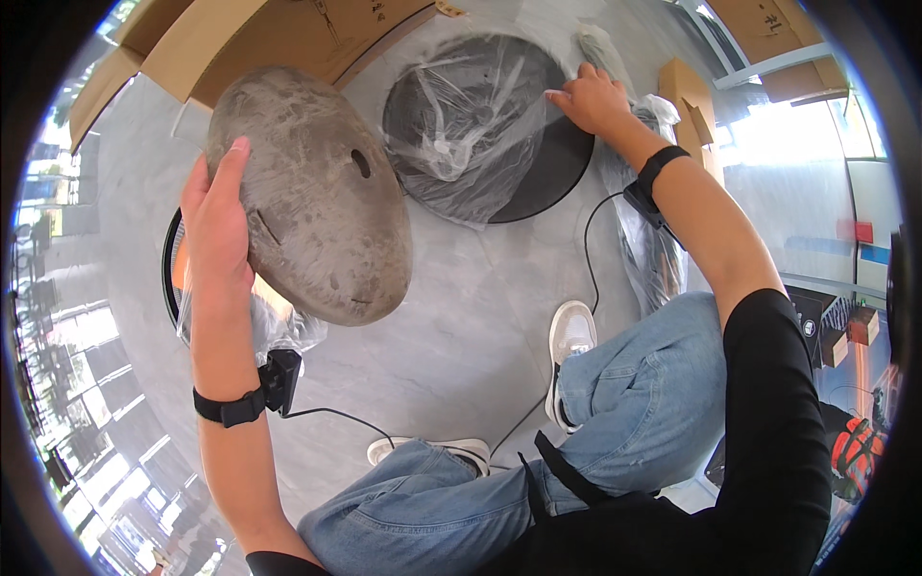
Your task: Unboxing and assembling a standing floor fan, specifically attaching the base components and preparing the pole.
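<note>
My left hand (217,223) grips the left edge of a large grey-brown oval stone-like slab (317,202) with a small round hole, held up tilted above the floor. My right hand (591,96) reaches forward and rests on clear plastic wrap (461,125) that covers a round black disc (538,173) lying on the floor. Both wrists wear black straps with a small device and a cable.
Flattened cardboard boxes (279,38) lie at the back, more cardboard (687,91) at the right. Another plastic-wrapped round item (178,278) sits behind my left forearm. More crumpled plastic (643,240) lies by my right arm. My knees in jeans and white shoes (570,336) are on grey floor.
</note>
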`<state>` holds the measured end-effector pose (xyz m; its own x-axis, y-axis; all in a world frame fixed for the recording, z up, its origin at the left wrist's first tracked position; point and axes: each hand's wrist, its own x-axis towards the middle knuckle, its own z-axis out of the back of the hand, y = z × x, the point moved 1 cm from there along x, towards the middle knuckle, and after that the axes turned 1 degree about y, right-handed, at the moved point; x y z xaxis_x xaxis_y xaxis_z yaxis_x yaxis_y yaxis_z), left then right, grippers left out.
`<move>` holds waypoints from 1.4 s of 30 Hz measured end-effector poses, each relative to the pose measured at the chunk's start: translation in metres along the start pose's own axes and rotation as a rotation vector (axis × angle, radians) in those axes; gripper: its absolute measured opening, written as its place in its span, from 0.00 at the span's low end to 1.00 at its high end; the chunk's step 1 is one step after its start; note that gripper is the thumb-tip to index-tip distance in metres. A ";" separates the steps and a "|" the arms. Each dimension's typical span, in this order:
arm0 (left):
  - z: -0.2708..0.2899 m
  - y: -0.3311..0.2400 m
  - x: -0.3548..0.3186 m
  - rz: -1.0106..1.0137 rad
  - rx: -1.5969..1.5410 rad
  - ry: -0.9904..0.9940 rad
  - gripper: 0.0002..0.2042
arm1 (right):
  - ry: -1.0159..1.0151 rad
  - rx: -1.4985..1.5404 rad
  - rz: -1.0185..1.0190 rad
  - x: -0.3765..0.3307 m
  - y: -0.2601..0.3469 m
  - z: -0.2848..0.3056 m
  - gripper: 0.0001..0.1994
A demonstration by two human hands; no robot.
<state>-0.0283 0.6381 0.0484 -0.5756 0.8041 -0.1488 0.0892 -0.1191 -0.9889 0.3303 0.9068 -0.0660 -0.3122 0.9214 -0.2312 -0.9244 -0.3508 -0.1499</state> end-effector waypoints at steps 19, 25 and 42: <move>0.003 0.003 0.003 0.019 0.039 0.032 0.22 | 0.132 0.707 0.290 0.009 0.033 0.062 0.24; 0.004 0.004 0.006 -0.004 0.034 0.035 0.22 | 0.301 0.151 0.580 0.025 0.013 0.013 0.26; 0.007 -0.002 0.002 0.005 0.115 0.024 0.25 | 0.400 1.496 0.240 0.037 0.015 0.023 0.21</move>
<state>-0.0352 0.6361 0.0504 -0.5555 0.8170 -0.1548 -0.0026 -0.1879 -0.9822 0.2996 0.9398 -0.0551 -0.6266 0.6828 -0.3757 -0.3097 0.2243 0.9240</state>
